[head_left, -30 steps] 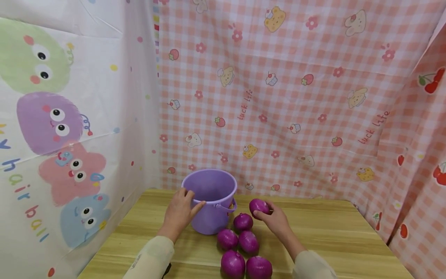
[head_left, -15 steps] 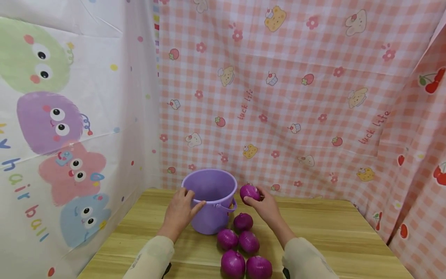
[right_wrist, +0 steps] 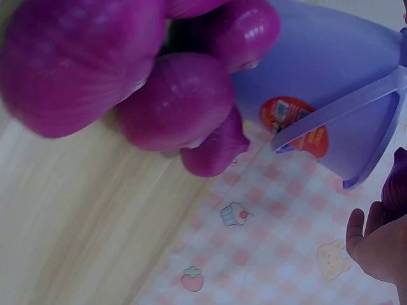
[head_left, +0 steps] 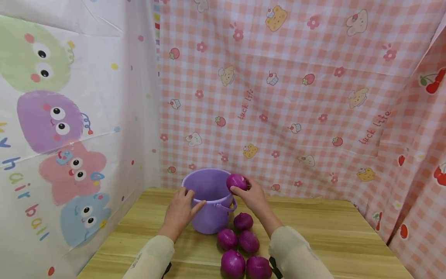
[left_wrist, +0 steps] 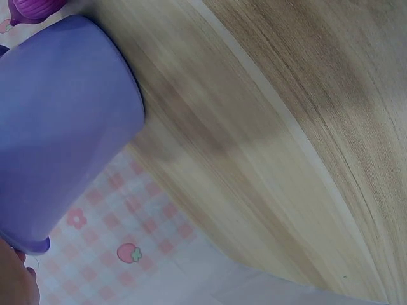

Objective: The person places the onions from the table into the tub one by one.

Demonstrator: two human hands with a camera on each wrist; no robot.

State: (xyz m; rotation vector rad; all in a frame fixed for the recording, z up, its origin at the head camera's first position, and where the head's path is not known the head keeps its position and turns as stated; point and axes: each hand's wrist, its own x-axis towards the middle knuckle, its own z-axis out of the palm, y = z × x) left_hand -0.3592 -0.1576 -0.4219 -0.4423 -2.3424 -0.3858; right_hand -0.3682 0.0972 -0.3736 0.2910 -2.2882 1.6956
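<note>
So my right grip has a purple onion pinched up by the bucket's right rim, can't tell if they're touching. Left grip is hooked over the near-left rim. Five more onions sit beside it on the wooden surface.

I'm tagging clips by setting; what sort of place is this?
Probably a staged indoor corner: a wood-grain table with a pink checked cloth hung behind it and a white cartoon sheet on its left.
</note>
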